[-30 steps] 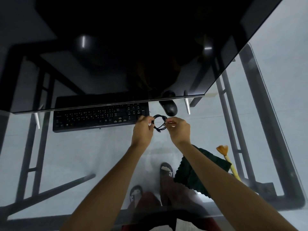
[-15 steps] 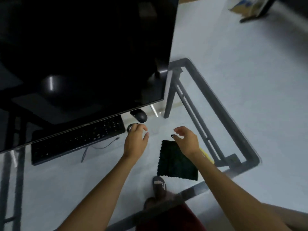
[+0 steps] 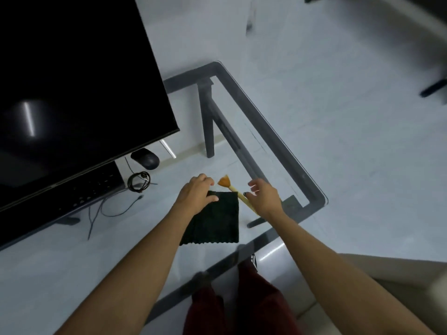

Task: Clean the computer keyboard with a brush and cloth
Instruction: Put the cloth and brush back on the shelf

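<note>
resting on the cloth (image 3: 215, 218), left hand (image 3: 196, 194) (right hand (image 3: 263, 197) hovers above brush (image 3: 232, 187)).

Beside the black monitor (image 3: 72, 81) you have a black keyboard (image 3: 79, 192), mostly in its shadow, and a black mouse (image 3: 145, 158) just past the screen's lower corner. Near that corner a dark cable coil (image 3: 138, 181) shows a small reddish-orange spot. Farther from the monitor lies your cloth (image 3: 215, 221), very dark green with a scalloped, wavy near edge. The brush (image 3: 232, 189) beyond it has orange bristles and a pale yellow handle. Your desk (image 3: 278, 139) is clear glass on a dark grey frame, over a pale grey-white floor (image 3: 338, 117). Dark red trousers (image 3: 242, 303) show through the glass.
</note>
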